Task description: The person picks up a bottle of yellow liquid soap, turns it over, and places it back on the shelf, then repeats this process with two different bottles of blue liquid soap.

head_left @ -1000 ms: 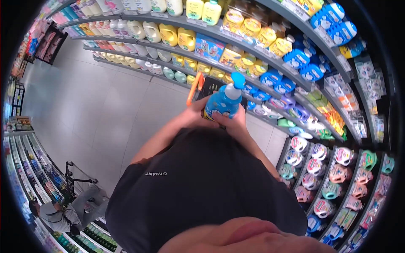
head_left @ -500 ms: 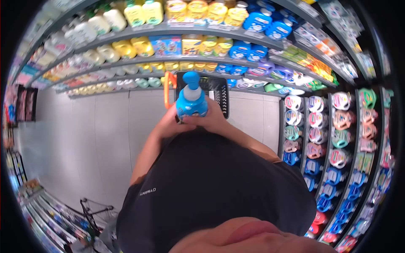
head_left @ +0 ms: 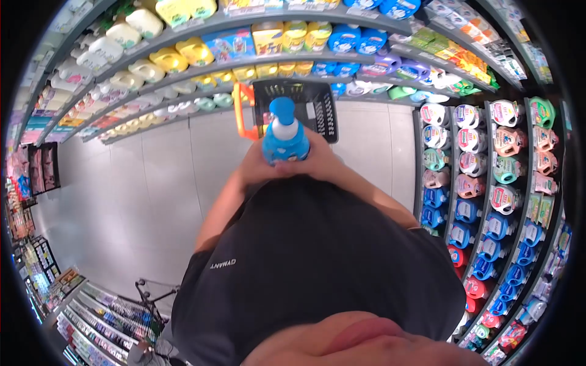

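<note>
A blue pump bottle (head_left: 285,145) with a white collar and blue pump head stands upright in front of my dark shirt. On its left side my left hand (head_left: 253,163) is closed around the body. My right hand (head_left: 318,160) wraps it from the right. Fingers of the two hands meet low on the near side of the bottle, where they cover its lower part. Just beyond the bottle is a black shopping basket (head_left: 331,125) with an orange handle (head_left: 238,113); the bottle and hands hide part of it.
Ahead, long grey shelves (head_left: 235,63) carry rows of yellow, white and blue bottles. A second rack (head_left: 453,183) on the right holds detergent jugs. Grey tiled floor (head_left: 152,201) lies to the left. A dark metal frame (head_left: 146,296) is behind at lower left.
The front shelves sit higher in view and the basket shows more fully. My hands, still around the bottle, appear slightly further right in the picture.
</note>
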Tool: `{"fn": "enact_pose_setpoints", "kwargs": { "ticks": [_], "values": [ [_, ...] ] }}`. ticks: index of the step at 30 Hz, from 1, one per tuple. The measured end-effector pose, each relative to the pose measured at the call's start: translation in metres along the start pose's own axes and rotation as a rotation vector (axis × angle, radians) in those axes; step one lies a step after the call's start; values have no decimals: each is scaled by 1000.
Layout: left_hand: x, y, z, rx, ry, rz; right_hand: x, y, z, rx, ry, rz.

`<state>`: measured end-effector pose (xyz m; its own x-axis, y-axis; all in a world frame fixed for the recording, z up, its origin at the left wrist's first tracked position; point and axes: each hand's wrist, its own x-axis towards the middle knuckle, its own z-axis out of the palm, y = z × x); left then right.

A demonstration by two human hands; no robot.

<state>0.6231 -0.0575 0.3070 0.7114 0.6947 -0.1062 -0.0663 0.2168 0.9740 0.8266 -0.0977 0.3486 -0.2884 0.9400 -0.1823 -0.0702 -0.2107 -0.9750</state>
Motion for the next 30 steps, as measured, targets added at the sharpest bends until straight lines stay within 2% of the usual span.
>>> {"fn": "enact_pose_setpoints", "kwargs": {
  "ticks": [1, 3, 5, 6, 8, 9, 10, 12, 14, 18, 22, 26, 30],
  "values": [
    [-2, -11, 3, 101, 53, 53, 1, 14, -3, -113, 48, -133],
    [2, -11, 13, 238, 128, 146, -7, 6, -8, -131, 42, -146],
    [1, -2, 27, 321, 169, 84, -15, -6, -11, -109, 5, -139],
    [-1, 2, 32, 378, 189, 21, -19, -16, -16, -81, -90, -81],
    [2, 3, 42, 363, 194, -66, -25, -5, -23, -132, -96, -129],
    [3, 4, 49, 269, 216, -19, -31, -5, -25, -117, -92, -149],
    [1, 1, 54, 104, 173, 115, -37, -7, -28, -105, -90, -169],
    [2, -1, 58, 150, 57, 80, -51, -12, -31, 58, -122, -73],
    [-3, 9, 77, 108, 61, 85, -59, -4, -30, 99, -85, -165],
    [-10, 4, 102, 31, 28, 46, -88, -6, -39, 15, -96, -58],
    [-29, 6, 134, 83, 70, 1, -112, 8, -41, 7, -114, -44],
    [-42, -21, 152, 20, 87, 3, -138, 10, -38, 118, -149, -40],
    [-52, -34, 170, 74, 109, -23, -163, 16, -40, 81, -139, -52]
  ]
}}
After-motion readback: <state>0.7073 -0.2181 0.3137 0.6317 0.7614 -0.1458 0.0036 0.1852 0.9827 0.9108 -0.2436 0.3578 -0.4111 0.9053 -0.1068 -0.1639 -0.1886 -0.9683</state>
